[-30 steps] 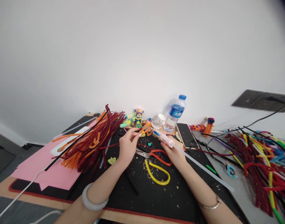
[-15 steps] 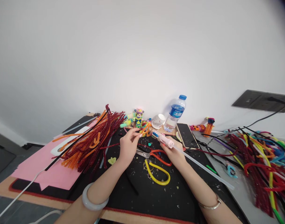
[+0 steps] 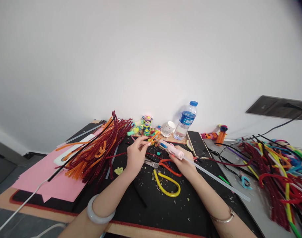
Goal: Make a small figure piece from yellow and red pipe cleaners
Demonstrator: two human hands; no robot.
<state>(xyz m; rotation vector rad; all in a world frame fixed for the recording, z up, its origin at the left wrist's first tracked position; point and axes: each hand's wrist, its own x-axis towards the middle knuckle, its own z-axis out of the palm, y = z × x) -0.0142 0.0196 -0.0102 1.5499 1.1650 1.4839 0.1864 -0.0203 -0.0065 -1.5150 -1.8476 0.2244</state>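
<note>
My left hand (image 3: pixel 136 155) pinches an orange pipe cleaner piece (image 3: pixel 154 136) between thumb and fingertips. My right hand (image 3: pixel 185 162) is wrapped round a pale pink hot glue gun (image 3: pixel 172 150), whose tip points left toward the orange piece. A long translucent glue stick (image 3: pixel 220 179) sticks out of the gun's back end over my right forearm. Below the hands lie scissors (image 3: pixel 169 195) with yellow and orange-red handles, their blades partly under my left hand. Whether the gun's tip touches the orange piece I cannot tell.
Dark red and orange pipe cleaners (image 3: pixel 101 155) lie on pink paper (image 3: pixel 54 185) at left. At the back stand a pipe cleaner doll (image 3: pixel 147 125), a tipped paper cup (image 3: pixel 168 129) and a water bottle (image 3: pixel 186 120). A phone (image 3: pixel 198 144) and tangled pipe cleaners (image 3: pixel 274 185) are at right.
The glue gun has shifted slightly left and tilted a little, bringing its tip nearer the orange piece. My left hand has stayed nearly still.
</note>
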